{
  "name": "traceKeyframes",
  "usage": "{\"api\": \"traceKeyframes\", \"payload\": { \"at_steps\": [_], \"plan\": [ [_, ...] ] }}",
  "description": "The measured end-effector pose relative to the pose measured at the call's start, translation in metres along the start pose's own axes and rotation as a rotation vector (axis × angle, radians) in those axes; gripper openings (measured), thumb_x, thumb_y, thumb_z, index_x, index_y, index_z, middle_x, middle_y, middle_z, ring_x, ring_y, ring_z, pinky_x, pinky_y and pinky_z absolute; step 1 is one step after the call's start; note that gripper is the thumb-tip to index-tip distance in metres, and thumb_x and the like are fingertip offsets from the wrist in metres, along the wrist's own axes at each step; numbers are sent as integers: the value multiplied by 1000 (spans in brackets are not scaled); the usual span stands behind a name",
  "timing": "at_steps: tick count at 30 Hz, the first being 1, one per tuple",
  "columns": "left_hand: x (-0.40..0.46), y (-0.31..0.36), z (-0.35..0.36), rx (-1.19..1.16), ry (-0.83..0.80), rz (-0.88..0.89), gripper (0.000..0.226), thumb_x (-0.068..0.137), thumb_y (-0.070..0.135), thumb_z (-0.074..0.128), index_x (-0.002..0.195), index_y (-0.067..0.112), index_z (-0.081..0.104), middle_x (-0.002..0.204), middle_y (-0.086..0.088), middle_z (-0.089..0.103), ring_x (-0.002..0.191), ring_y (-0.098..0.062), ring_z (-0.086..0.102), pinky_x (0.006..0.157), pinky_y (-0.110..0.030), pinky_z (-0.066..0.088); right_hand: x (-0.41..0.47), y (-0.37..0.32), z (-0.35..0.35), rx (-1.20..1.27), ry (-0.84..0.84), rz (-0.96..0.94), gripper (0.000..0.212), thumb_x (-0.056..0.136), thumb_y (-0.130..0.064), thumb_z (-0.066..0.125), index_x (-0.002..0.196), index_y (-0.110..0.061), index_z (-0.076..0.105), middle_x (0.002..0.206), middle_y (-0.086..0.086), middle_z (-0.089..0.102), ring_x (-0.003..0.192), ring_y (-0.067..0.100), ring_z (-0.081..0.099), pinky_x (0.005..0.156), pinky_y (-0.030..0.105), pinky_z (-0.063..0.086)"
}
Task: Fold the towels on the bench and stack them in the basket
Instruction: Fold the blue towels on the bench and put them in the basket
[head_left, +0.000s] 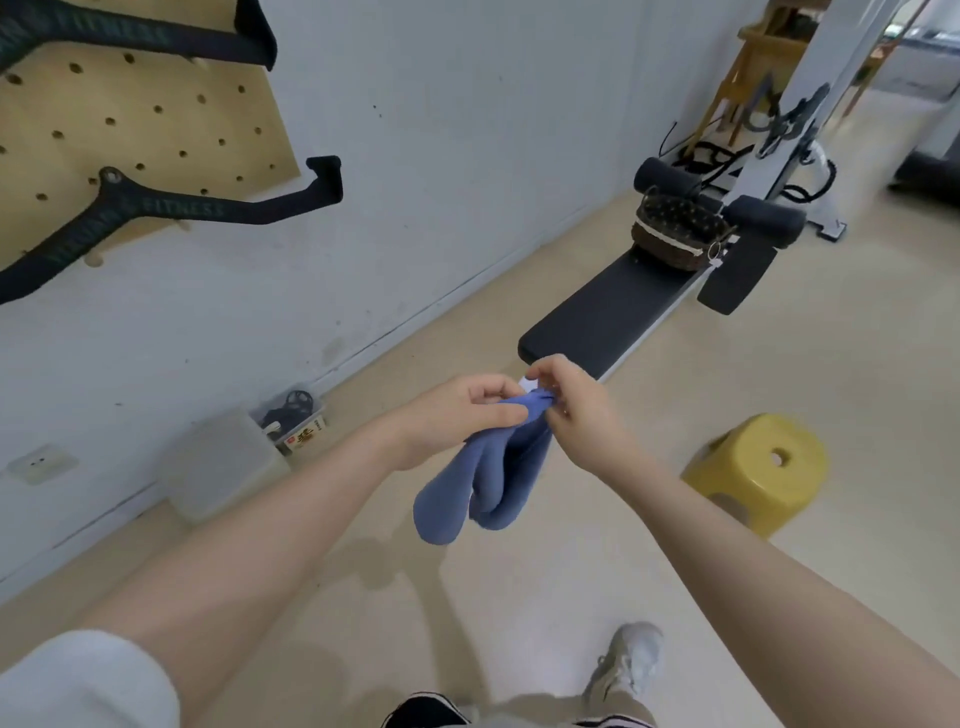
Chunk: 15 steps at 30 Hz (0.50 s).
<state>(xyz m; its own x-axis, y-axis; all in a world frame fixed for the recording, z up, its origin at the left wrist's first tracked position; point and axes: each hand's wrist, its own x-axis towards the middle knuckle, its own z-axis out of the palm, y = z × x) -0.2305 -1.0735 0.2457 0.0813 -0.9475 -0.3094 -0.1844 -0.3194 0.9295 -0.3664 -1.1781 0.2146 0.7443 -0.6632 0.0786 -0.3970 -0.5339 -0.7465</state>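
- Right now the blue towel (485, 467) hangs in the air between both hands, in front of the near end of the bench (613, 306), doubled into two drooping lobes.
- Gripping its bunched top, the left hand (457, 415) has its fingers curled round the cloth; the right hand (571, 400) pinches the same gathered end with thumb and fingertips, where a small white tag shows.
- Judging by the twisted top, the step in hand is finding corners to start a fold. It would go best if each hand worked along the edge to its own corner, then drew apart so the cloth hangs flat.
- A bunched grip risks a lumpy fold, so shaking out the twist first seems wise.
- The bench pad offers a flat place to lay the towel and crease it evenly.
- Far along the bench sits the woven basket (675, 234), well apart from the hands; whether it holds towels cannot be told.
- A yellow stool (758, 467) stands on the right.
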Motion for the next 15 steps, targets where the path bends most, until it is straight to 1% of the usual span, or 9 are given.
{"api": "traceKeyframes", "payload": {
  "at_steps": [2, 3, 4, 5, 7, 9, 11, 13, 15],
  "plan": [
    [36, 8, 6, -19, -12, -10, 13, 92, 16, 53, 82, 23, 60, 77, 4, 58, 73, -11, 54, 70, -22, 42, 25, 27, -26, -71, -1, -34, 34, 84, 7, 40, 109, -9, 56, 101, 0, 59, 90, 17, 51, 79, 28, 43],
    [56, 12, 10, -22, 10, -13, 14, 93, 15, 52, 84, 22, 60, 77, 6, 60, 72, -9, 55, 68, -19, 43, 38, 40, -39, -71, 18, -31, 32, 84, 5, 40, 107, -11, 55, 97, -3, 59, 87, 16, 52, 76, 27, 42],
    [77, 18, 15, -31, 47, -12, 15, 93, 15, 52, 84, 23, 60, 77, 9, 62, 72, -6, 57, 67, -17, 44, 51, 53, -52, -30, 41, -15, 28, 86, 3, 40, 105, -13, 51, 92, -5, 58, 82, 16, 52, 72, 26, 42],
    [99, 23, 20, -43, 97, -4, 15, 93, 15, 52, 85, 24, 61, 79, 10, 63, 73, -6, 58, 69, -18, 46, 65, 64, -65, 44, 65, 14, 24, 87, 1, 39, 102, -15, 47, 88, -7, 57, 78, 13, 51, 68, 24, 42],
    [144, 36, 30, -65, 211, 23, 17, 92, 16, 55, 83, 26, 64, 83, 9, 66, 78, -7, 60, 76, -22, 48, 92, 88, -88, 212, 105, 85, 21, 89, -1, 37, 101, -18, 41, 87, -11, 54, 78, 7, 50, 67, 19, 40],
    [187, 49, 39, -48, 330, 47, 22, 91, 15, 57, 79, 30, 66, 80, 12, 66, 75, -4, 59, 75, -21, 47, 120, 113, -110, 357, 96, 143, 22, 89, -1, 35, 96, -20, 43, 87, -10, 53, 80, 9, 49, 66, 21, 39],
    [226, 62, 50, 28, 415, 50, 24, 90, 15, 57, 76, 33, 65, 76, 14, 65, 72, -3, 58, 73, -20, 46, 145, 139, -134, 435, 58, 169, 24, 89, 0, 35, 88, -21, 48, 84, -8, 55, 78, 10, 50, 65, 22, 39],
    [263, 73, 57, 104, 446, 42, 25, 90, 16, 57, 75, 34, 63, 73, 15, 63, 68, 2, 55, 69, -17, 44, 169, 164, -158, 413, 31, 169, 24, 89, -1, 38, 84, -19, 53, 84, -6, 58, 79, 13, 53, 66, 26, 42],
    [296, 84, 62, 139, 464, 29, 24, 90, 16, 57, 74, 33, 61, 71, 15, 61, 62, 6, 52, 64, -13, 41, 192, 187, -180, 330, 24, 158, 27, 88, 0, 39, 81, -19, 57, 86, -5, 58, 84, 15, 54, 73, 29, 44]
  ]
}}
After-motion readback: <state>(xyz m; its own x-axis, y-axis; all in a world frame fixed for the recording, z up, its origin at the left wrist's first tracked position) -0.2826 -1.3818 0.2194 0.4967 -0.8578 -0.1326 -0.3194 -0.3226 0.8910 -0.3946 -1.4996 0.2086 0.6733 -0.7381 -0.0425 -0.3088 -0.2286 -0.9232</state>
